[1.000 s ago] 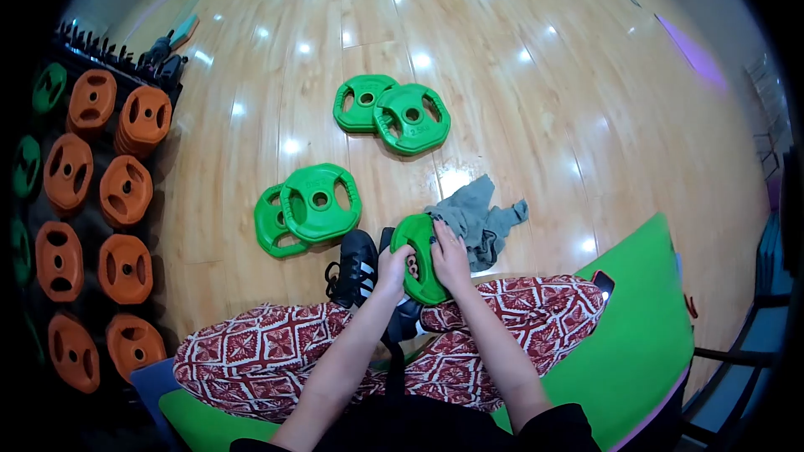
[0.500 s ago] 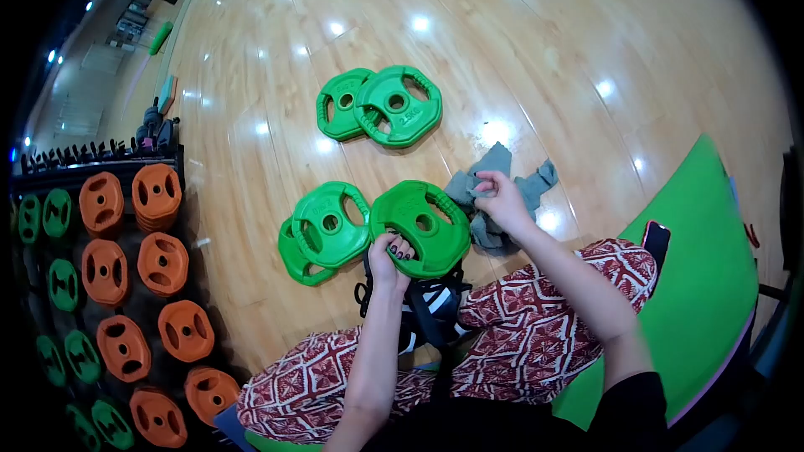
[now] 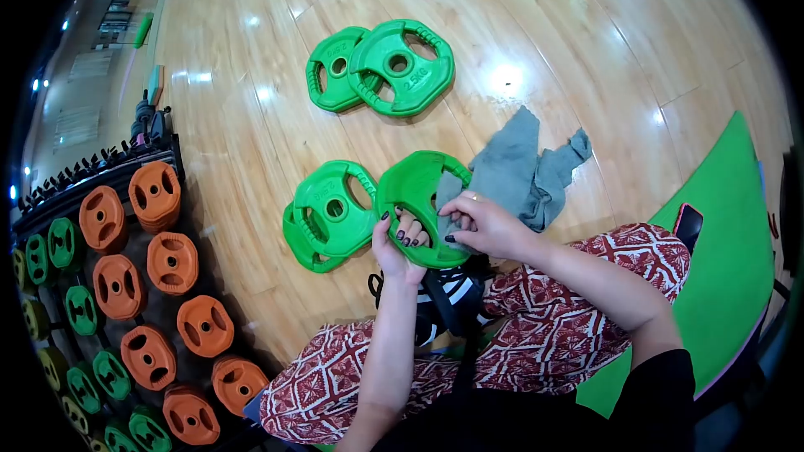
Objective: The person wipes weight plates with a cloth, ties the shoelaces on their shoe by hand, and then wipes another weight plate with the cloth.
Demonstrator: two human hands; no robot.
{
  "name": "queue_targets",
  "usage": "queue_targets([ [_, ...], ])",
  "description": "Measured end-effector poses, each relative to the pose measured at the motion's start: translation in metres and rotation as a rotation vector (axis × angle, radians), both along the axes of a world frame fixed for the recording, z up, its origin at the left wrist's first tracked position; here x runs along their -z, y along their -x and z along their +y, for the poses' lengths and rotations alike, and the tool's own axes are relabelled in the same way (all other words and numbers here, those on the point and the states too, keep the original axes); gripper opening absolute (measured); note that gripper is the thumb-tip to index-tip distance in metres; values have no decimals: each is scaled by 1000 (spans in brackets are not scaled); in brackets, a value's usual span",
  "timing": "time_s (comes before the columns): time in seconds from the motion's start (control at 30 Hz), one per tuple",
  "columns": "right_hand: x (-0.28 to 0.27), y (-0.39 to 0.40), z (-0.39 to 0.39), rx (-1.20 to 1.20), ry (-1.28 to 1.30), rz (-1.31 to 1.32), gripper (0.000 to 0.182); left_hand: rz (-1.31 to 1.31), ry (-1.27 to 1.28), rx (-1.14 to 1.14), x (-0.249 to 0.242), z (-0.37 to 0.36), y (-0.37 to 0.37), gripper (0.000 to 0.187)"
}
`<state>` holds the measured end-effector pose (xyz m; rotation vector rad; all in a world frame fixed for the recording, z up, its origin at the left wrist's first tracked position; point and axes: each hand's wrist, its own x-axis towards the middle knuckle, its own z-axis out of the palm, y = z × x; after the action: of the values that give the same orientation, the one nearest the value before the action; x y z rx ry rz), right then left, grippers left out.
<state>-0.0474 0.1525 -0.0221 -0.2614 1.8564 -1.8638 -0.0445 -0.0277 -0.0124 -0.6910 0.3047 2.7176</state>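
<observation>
A green weight plate (image 3: 419, 180) is tilted up above my crossed legs, and my left hand (image 3: 402, 243) grips it through its lower handle slot, fingers curled. At the plate's right side my right hand (image 3: 481, 224) pinches a grey cloth piece (image 3: 448, 192), which lies against the plate's face and covers part of it. Right of the plate, a larger grey cloth (image 3: 511, 159) lies crumpled on the floor. Two overlapping green plates (image 3: 327, 209) rest just left of the held one.
Two more green plates (image 3: 402, 67) overlap on the wooden floor farther forward. A rack holds orange plates (image 3: 117, 285) and green ones at left. On the right, a phone (image 3: 688, 226) lies by my knee on a green mat (image 3: 729, 285).
My right hand has moved from above the floor cloth to the plate, with cloth now in its fingers. The held plate has tilted. The whole view has shifted.
</observation>
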Motion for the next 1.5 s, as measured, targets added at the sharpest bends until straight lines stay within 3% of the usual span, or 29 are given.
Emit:
queue_targets([
  [0.07,1,-1,6,29,-374,369,35,53,69,39,6,-7,0,20],
  [0.13,-1,-3,6,28,-344,301,35,-31,71,30,0,-6,4,20],
  [0.23,4,-6,3,86,-460,466,29,-76,181,81,-3,-3,5,19],
  [0.33,18,3,8,246,-492,479,24,-38,118,123,0,-3,3,19],
  [0.43,23,21,16,489,-370,384,19,-96,177,75,-5,6,1,20],
  [0.47,19,22,18,491,-370,382,19,-98,178,78,-4,6,0,20],
  [0.53,2,26,23,398,-208,-91,18,-64,174,48,-1,8,-3,19],
  [0.6,-4,18,19,408,-234,26,20,-53,128,52,0,8,-4,18],
  [0.67,-18,9,16,234,-231,41,19,-35,89,59,0,6,-5,18],
  [0.7,-11,-1,9,237,-300,331,20,-28,55,59,1,4,-6,17],
  [0.83,-5,-30,-10,26,-358,625,23,11,20,83,4,0,-7,15],
  [0.87,-4,-28,-9,28,-356,621,23,7,23,84,4,1,-8,15],
  [0.93,3,-16,-4,-2,-674,502,24,6,-17,69,4,1,-8,14],
  [0.97,15,-12,0,160,-659,506,25,2,-15,73,5,1,-9,14],
  [1.1,4,-19,-7,37,-641,345,20,36,-38,54,9,1,-10,15],
  [1.23,1,-31,-17,156,-462,562,22,56,-34,70,9,-1,-8,15],
  [1.3,1,-24,-9,65,-624,484,21,51,-40,75,9,-3,-8,15],
  [1.5,-1,-26,-19,129,-603,585,24,66,-24,85,8,-2,-6,16],
])
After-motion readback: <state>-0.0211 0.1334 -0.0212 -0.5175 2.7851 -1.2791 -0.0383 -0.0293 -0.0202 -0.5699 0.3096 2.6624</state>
